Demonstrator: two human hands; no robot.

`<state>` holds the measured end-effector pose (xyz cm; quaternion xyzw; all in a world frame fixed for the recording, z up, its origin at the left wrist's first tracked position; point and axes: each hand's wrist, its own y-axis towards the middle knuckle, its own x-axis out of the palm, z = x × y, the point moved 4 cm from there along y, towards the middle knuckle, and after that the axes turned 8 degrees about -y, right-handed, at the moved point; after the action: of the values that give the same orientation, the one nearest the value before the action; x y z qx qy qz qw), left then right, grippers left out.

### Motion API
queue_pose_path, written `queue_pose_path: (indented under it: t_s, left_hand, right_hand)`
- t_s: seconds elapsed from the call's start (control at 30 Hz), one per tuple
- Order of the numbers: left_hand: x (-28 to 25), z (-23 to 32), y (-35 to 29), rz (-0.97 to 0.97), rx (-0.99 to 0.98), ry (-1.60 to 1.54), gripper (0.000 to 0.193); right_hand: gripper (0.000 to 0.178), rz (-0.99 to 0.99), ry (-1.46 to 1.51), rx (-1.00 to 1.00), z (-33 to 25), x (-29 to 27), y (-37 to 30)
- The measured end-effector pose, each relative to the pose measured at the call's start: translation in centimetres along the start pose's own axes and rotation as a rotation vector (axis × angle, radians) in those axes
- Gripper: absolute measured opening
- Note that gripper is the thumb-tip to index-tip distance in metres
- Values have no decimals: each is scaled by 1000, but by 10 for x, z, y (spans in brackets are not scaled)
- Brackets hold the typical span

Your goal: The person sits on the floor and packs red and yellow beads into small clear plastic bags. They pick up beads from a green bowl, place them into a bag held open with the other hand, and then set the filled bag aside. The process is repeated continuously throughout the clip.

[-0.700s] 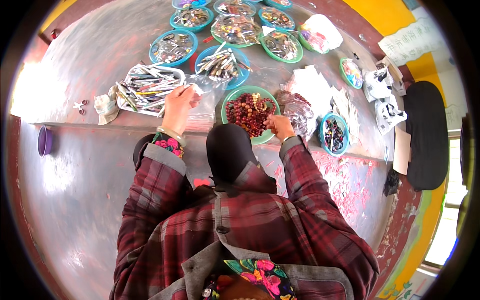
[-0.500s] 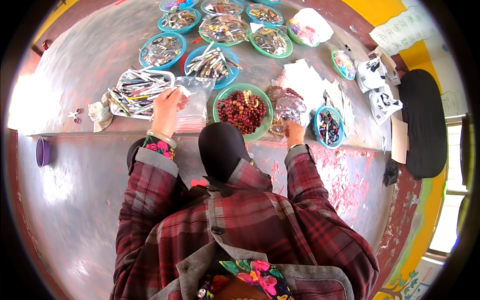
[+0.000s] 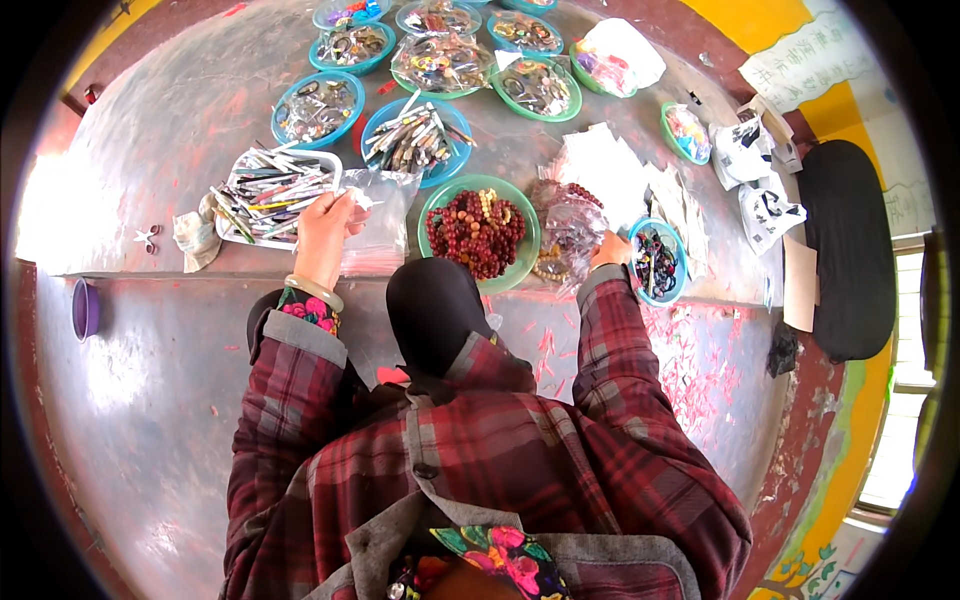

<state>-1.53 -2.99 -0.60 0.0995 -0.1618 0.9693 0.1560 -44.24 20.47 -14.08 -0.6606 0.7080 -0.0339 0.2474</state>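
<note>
My left hand (image 3: 325, 232) is closed in a pinch, with a small white piece (image 3: 366, 202) sticking out at the fingertips; its kind is too small to tell. It is over the edge between a white tray of pens (image 3: 270, 195) and a stack of clear plastic bags (image 3: 385, 225). My right hand (image 3: 610, 250) is closed on the side of a clear plastic bag of bead strings (image 3: 572, 228); the fingers are partly hidden. Between my hands sits a green bowl (image 3: 432, 262) full of dark red bead strings (image 3: 475, 235), with some pale beads.
Beside my right hand stands a blue basket (image 3: 684, 262) of small dark items. A blue bowl (image 3: 463, 165) holds more pens. Several bowls of bagged trinkets line the back. Scissors (image 3: 150, 238) and a cloth pouch (image 3: 195, 240) lie left; white carrier bags (image 3: 770, 210) lie right.
My right hand has shifted right, and the bag of bead strings is pulled up and tilted toward it. My left hand has lowered slightly, still pinching the white piece.
</note>
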Motion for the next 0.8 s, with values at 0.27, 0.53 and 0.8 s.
queue_pose_path:
  t_s: [0.27, 0.53, 0.8]
  left_hand:
    - [12, 1, 0, -18, 8, 51, 21]
    - [15, 4, 1, -34, 9, 59, 21]
    - [11, 2, 0, -26, 2, 109, 19]
  right_hand:
    - [20, -293, 72, 267, 9, 53, 71]
    - [19, -474, -601, -7, 1, 81, 125]
    - [18, -374, -64, -113, -19, 77, 46]
